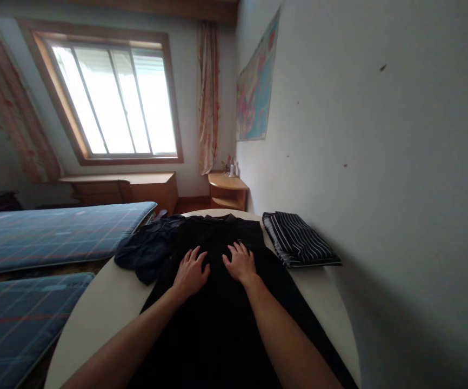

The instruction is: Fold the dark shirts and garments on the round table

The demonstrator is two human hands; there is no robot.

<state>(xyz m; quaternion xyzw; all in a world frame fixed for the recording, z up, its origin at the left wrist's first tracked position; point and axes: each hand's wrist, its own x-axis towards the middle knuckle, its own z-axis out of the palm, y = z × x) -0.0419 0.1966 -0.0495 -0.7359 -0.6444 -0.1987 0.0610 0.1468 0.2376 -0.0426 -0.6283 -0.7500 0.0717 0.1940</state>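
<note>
A black garment (221, 324) lies spread over the round, pale table (92, 324), running from the far side toward me. My left hand (191, 273) rests on its upper left part, palm down with the fingers apart. On the upper right part lies my right hand (240, 262), also palm down and with fingers spread, close to a small light mark on the cloth. Neither hand grips anything. Beside the garment on the left is a crumpled dark navy cloth (147, 251). To the right sits a folded black-and-white striped cloth (299, 237).
A white wall (400, 216) runs close along the table's right side. On the left are blue plaid mattresses (55, 232). Beyond the table stand a wooden desk (148, 181) under the window (116, 102) and a small corner shelf (228, 181).
</note>
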